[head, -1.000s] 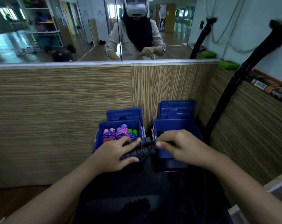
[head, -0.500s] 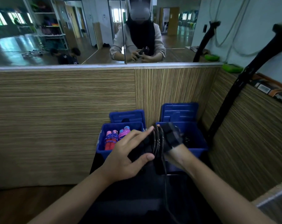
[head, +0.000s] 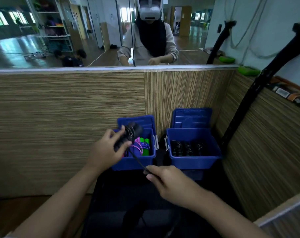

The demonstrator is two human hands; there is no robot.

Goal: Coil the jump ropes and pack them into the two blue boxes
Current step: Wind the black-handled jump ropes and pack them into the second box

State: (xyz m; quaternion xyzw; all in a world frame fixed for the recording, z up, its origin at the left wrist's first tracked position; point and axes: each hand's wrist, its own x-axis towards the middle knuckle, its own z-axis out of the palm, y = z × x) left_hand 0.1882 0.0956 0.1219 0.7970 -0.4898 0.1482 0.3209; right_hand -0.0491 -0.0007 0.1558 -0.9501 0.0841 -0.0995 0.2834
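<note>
- Since half a second ago, right hand moves back, pinching the rope taut.
- Left hand grips the black handles.
- Better keep tension, lay each turn beside the last.

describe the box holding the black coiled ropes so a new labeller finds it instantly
Start at the wood-grain partition wall; two open blue boxes sit at its foot. Take the right blue box, beside the slanted black pole. It holds only black coiled ropes, while the left blue box holds pink, purple and green ones.

Hands wind black rope (taut)
</note>
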